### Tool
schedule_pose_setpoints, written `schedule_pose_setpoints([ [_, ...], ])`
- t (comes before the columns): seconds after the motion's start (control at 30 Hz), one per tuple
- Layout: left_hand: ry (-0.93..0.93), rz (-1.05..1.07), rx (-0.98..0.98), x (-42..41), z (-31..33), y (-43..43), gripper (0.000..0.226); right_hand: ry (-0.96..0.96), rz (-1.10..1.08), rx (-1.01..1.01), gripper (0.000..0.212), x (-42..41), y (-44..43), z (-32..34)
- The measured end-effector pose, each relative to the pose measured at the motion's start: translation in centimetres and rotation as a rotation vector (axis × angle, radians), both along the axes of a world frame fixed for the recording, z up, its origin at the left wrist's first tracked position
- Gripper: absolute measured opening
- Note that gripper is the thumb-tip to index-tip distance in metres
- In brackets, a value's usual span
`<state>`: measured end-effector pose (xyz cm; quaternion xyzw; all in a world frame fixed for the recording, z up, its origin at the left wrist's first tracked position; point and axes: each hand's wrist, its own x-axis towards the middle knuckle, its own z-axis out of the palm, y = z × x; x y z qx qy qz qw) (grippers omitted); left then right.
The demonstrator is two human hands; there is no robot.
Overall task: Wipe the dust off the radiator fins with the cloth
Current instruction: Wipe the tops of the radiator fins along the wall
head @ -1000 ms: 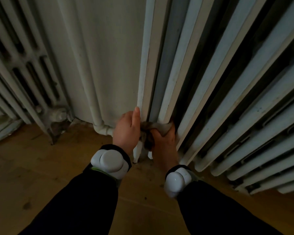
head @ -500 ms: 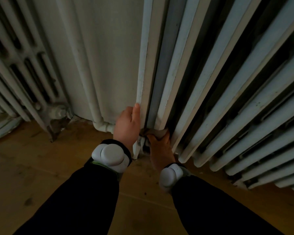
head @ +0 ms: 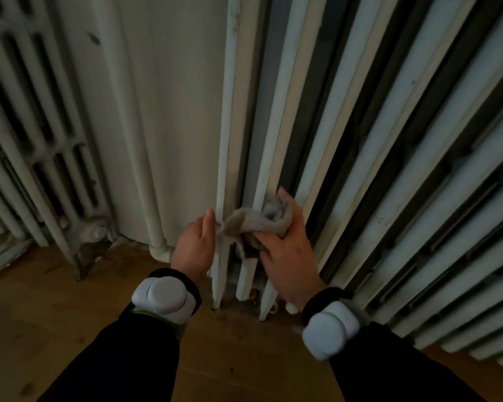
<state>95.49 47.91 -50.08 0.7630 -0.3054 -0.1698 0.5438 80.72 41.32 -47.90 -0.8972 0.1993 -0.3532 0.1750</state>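
A white radiator with tall fins (head: 346, 140) fills the right half of the view and stands on a wooden floor. My right hand (head: 288, 250) grips a crumpled grey cloth (head: 259, 223) and holds it against the lower part of the leftmost fins. My left hand (head: 195, 248) is at the left edge of the end fin (head: 225, 158), its thumb up beside the cloth's left corner; I cannot see its fingers, nor whether they hold the fin or the cloth. Both wrists carry white round devices over black sleeves.
A second white radiator (head: 32, 158) stands at the left. A vertical white pipe (head: 128, 140) runs down the pale wall between the two and bends at the floor. The wooden floor (head: 41, 329) shows specks of dirt near the radiator feet.
My right hand has come out from low between the fins, drawing the cloth up and outward into view. My left hand has stayed at the end fin.
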Motion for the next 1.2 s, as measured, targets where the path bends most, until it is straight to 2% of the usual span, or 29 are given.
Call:
schedule_pose_setpoints([
  [0.03,-0.012,0.016,-0.001,0.1,0.5,0.0,0.044,-0.009,0.011,-0.121,0.065,0.1,-0.2,1.6],
  [0.17,-0.055,0.051,-0.008,0.6,3.7,-0.4,0.047,-0.121,0.083,-0.271,0.063,2.0,-0.7,9.4],
  [0.27,-0.131,0.039,-0.016,1.6,7.1,-0.6,0.036,-0.24,0.111,-0.311,0.064,4.7,-0.9,14.7],
  [0.33,-0.18,0.035,-0.06,2.4,9.6,-0.7,0.039,-0.296,0.078,-0.317,0.054,5.8,-0.9,17.9],
  [0.43,-0.249,0.059,-0.109,3.2,12.8,-0.7,0.049,-0.351,0.041,-0.483,0.031,7.1,-1.2,21.0],
  [0.53,-0.303,0.05,-0.138,3.8,14.6,-0.9,0.055,-0.441,0.028,-0.496,0.03,8.5,-1.2,23.4],
  [0.63,-0.309,0.013,-0.154,4.0,15.3,-1.6,0.053,-0.437,-0.037,-0.503,0.035,9.8,-1.5,25.3],
  [0.87,-0.316,0.011,-0.166,4.5,13.6,-1.8,0.055,-0.418,-0.118,-0.446,0.041,11.9,-1.8,24.3],
  [1.2,-0.251,0.063,-0.114,5.3,9.1,-0.7,0.057,-0.271,-0.1,-0.375,0.043,11.4,-1.6,15.6],
])
